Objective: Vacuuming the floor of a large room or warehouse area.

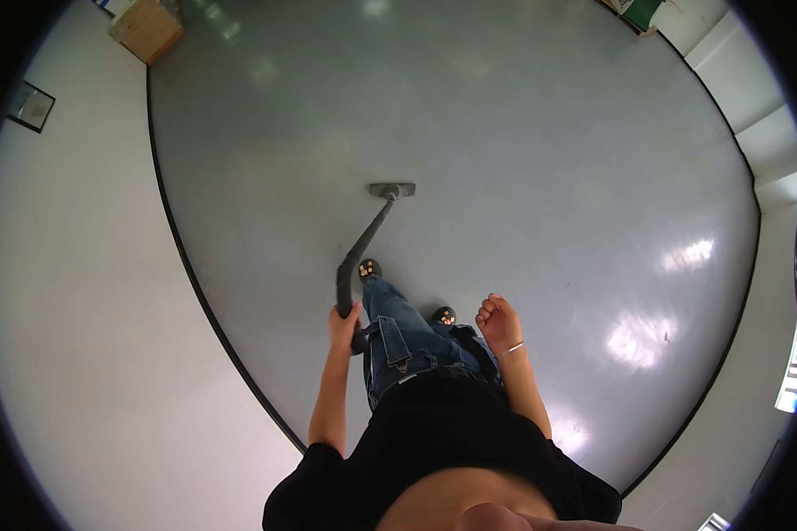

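My left hand (343,322) grips the dark handle of a vacuum cleaner wand (370,233) beside my left thigh. The wand runs forward and a little to the right, ending in a flat floor nozzle (398,190) that rests on the grey floor (505,179). Part of the black hose end (358,344) shows below the hand; the rest of it is hidden behind my leg. Raised near my right hip, my right hand (500,324) is curled into a loose fist. Nothing shows in it, and a thin bracelet (510,350) circles that wrist.
A white wall (93,285) with black skirting (192,269) rises on the left, bearing a framed picture (32,106). Wooden boxes (145,32) stand at the far left; a green object (639,13) is at the far right. My shoes (370,269) are just behind the nozzle.
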{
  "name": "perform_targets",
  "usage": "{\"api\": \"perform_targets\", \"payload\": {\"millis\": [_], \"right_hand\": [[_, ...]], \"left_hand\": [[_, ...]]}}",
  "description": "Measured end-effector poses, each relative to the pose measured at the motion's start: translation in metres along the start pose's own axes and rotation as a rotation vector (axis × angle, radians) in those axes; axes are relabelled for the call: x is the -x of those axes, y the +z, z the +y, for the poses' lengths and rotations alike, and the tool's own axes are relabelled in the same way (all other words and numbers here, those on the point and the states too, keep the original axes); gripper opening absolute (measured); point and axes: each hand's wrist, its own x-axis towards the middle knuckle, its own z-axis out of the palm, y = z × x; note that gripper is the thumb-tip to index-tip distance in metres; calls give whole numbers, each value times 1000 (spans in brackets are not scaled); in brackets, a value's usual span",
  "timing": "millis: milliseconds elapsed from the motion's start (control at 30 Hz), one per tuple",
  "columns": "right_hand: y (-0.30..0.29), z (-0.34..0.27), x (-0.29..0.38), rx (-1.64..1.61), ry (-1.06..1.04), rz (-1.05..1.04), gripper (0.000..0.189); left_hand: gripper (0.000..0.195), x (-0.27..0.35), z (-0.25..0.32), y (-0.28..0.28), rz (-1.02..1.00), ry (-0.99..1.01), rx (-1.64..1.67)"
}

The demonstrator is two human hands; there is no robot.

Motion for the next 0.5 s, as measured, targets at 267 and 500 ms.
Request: {"api": "perform_targets", "payload": {"millis": [267,500], "right_hand": [[66,-60,53,-27,30,-63,12],[48,-54,59,-53,19,-8,10]], "left_hand": [[21,87,112,-22,84,3,-137],[24,61,55,-22,160,4,-308]]}}
